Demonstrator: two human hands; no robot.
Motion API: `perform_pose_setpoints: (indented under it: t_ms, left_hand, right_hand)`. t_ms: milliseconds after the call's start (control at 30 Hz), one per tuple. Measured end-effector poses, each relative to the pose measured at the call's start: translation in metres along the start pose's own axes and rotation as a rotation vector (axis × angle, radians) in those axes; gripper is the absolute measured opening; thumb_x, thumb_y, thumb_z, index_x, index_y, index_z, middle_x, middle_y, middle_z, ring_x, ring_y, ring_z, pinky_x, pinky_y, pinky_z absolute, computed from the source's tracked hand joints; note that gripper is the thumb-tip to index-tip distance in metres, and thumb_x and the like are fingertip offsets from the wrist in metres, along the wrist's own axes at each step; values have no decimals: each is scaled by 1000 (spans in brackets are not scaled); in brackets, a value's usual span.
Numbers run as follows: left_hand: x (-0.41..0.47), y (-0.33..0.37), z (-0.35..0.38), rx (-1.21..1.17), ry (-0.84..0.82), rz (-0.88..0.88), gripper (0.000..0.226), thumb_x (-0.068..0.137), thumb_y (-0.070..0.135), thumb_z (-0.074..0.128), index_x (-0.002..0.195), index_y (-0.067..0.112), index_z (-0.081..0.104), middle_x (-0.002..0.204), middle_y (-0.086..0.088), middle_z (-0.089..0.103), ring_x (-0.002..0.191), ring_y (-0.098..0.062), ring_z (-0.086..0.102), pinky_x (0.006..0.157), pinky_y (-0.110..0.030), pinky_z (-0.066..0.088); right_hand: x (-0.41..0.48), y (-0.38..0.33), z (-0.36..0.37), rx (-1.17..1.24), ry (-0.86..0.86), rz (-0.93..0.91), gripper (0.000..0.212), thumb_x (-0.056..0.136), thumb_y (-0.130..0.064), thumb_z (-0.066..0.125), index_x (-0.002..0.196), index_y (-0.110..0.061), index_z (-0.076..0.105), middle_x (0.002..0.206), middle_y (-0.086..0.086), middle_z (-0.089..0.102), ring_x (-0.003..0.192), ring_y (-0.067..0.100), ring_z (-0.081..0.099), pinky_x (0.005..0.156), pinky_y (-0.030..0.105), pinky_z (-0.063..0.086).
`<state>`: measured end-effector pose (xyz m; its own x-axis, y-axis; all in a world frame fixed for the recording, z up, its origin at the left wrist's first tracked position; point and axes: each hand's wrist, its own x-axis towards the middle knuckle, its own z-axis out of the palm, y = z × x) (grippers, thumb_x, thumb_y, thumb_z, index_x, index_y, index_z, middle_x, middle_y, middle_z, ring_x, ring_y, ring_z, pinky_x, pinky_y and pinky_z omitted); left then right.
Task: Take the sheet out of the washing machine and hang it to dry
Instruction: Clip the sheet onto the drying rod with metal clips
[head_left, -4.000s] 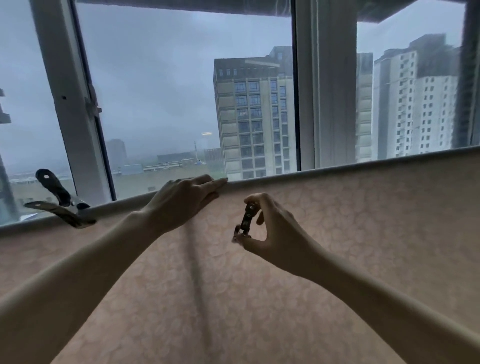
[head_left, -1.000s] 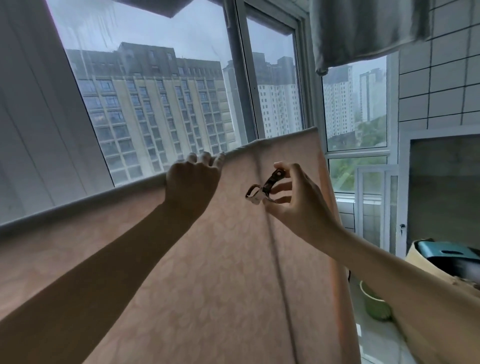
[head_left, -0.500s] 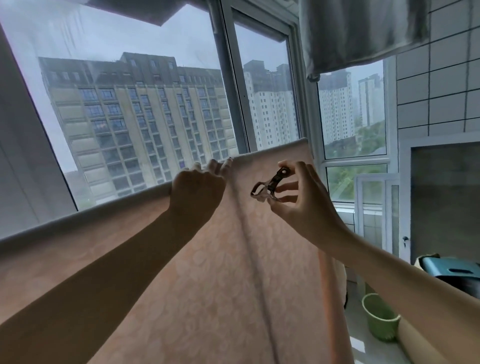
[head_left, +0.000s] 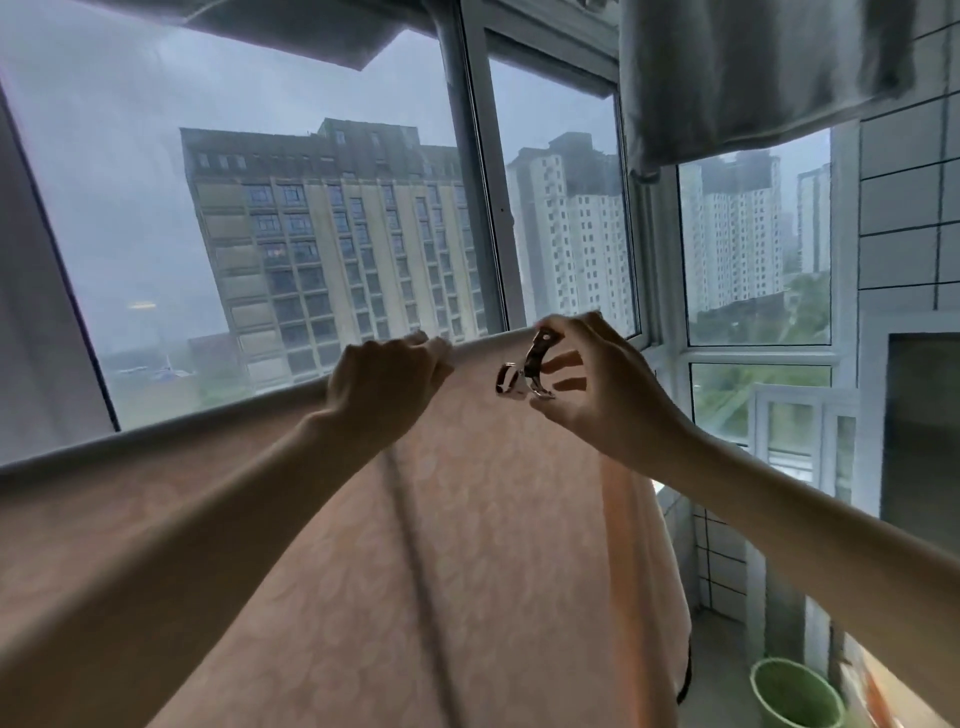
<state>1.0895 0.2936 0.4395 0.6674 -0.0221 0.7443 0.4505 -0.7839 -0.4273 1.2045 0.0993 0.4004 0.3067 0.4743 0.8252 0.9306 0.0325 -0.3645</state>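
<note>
We pin up the sheet (head_left: 493, 545): left hand (head_left: 384, 395) on its top edge, right hand (head_left: 602, 400) holding a clip (head_left: 525, 371).

One container: a green bucket (head_left: 797, 693) on the floor at bottom right, beside the sheet's hanging right edge; we can't tell what's in it. The pink patterned sheet is draped over a line in front of the window (head_left: 483, 208), hanging down toward us. The left grip is closed, fingers curled over the sheet's top edge, knuckles toward us. The right grip is narrow: thumb and fingertips pinch the metal clip, other fingers spread loosely. The clip sits just below the top edge, near the sheet's right end; whether it bites the cloth we can't tell. Both forearms reach up and forward, the hands near each other but apart. A grey cloth (head_left: 753, 67) hangs at top right.
</note>
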Motion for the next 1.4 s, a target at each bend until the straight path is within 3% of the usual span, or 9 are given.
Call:
perform_pose_setpoints:
  t_ms: [267, 500, 667, 867, 1067, 1167, 1233, 1333, 1400]
  left_hand:
    - [31, 22, 12, 4, -77, -22, 26, 100, 41, 41, 97, 22, 58, 75, 6, 56, 62, -13, 47, 60, -29, 37]
    - [36, 26, 16, 72, -95, -18, 28, 100, 43, 41, 101, 21, 59, 88, 1, 68, 78, -19, 66, 64, -31, 45]
    - [34, 23, 18, 79, -88, -7, 29, 100, 43, 40, 105, 22, 59, 89, 2, 68, 78, -17, 66, 63, -29, 44]
    - [33, 26, 17, 134, -65, 19, 31, 100, 44, 39, 110, 23, 59, 86, 3, 67, 73, -16, 65, 64, -31, 51]
    - [32, 27, 16, 159, -48, 31, 33, 100, 46, 36, 110, 23, 58, 88, 3, 68, 74, -17, 66, 64, -30, 51]
    - [30, 25, 16, 160, -33, 29, 33, 100, 45, 37, 113, 23, 58, 88, 3, 68, 73, -18, 66, 63, -30, 50]
    - [30, 25, 17, 152, -29, 35, 33, 100, 45, 38, 115, 24, 58, 88, 3, 68, 73, -17, 66, 64, -30, 52]
    - [30, 26, 17, 161, -27, 30, 34, 100, 46, 36, 117, 24, 57, 89, 4, 68, 73, -15, 65, 63, -29, 50]
    - [30, 26, 17, 163, -37, 19, 36, 100, 47, 36, 119, 25, 57, 91, 3, 68, 74, -16, 65, 64, -30, 51]
  right_hand:
    - [38, 19, -29, -211, -80, -168, 77, 63, -24, 86, 131, -14, 52, 124, -3, 56, 102, 11, 57, 88, 23, 45]
    - [67, 29, -41, -299, -91, -231, 76, 62, -25, 86, 131, -23, 55, 125, -6, 60, 95, 12, 56, 88, 44, 51]
    - [89, 31, -53, -262, -135, -243, 69, 61, -25, 85, 125, -20, 62, 120, -5, 65, 65, -14, 39, 79, 23, 42]
    - [102, 31, -55, -301, -225, -230, 58, 61, -33, 83, 116, -27, 67, 111, -13, 66, 65, -18, 40, 75, 19, 34]
    - [113, 37, -38, -293, -234, -182, 56, 63, -33, 86, 115, -27, 67, 119, -9, 66, 111, 9, 60, 96, 34, 46]
    - [115, 39, -34, -271, -278, -167, 61, 66, -29, 85, 122, -21, 64, 121, -9, 65, 78, -24, 50, 82, 19, 39]
    - [113, 40, -33, -258, -308, -159, 61, 69, -25, 83, 126, -19, 61, 100, -21, 64, 60, -33, 37, 69, 7, 31]
    - [110, 41, -34, -276, -324, -137, 61, 74, -24, 80, 130, -18, 58, 74, -28, 44, 64, -21, 48, 60, 6, 34]
    - [109, 41, -32, -289, -365, -118, 64, 75, -30, 78, 133, -20, 52, 88, -4, 66, 78, 5, 62, 72, 27, 47]
